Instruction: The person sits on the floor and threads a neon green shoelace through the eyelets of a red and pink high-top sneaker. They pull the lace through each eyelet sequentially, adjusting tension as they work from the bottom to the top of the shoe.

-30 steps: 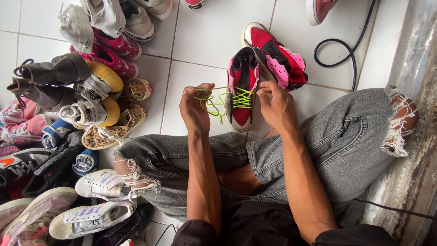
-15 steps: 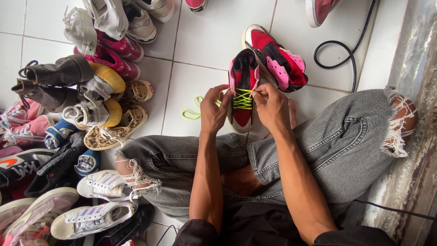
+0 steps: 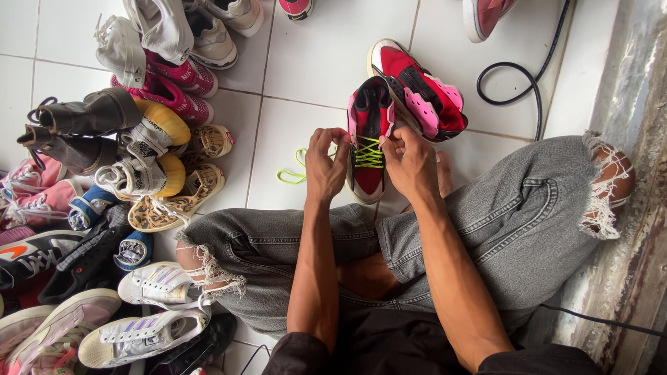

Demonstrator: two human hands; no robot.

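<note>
Both hands have drawn in close to the red and black sneaker [image 3: 368,139] since a second ago, when the left hand [image 3: 325,167] was held out to the side with a long tangle of neon yellow lace [image 3: 368,153] strung from it. Now that slack is mostly taken up: the lace sits in tight crossings over the tongue, and only a small loose loop [image 3: 292,172] trails on the white tile floor [image 3: 306,62] to the left. The left hand's fingers are pressed together, pinching the lace at the shoe's left edge; the right hand [image 3: 411,167] pinches at the right edge, near the upper eyelets. The sneaker stands on the floor just beyond the crossed legs in grey ripped jeans [image 3: 528,222], touching its mate [image 3: 420,90]. Judging by this, the lacing looks well advanced.
</note>
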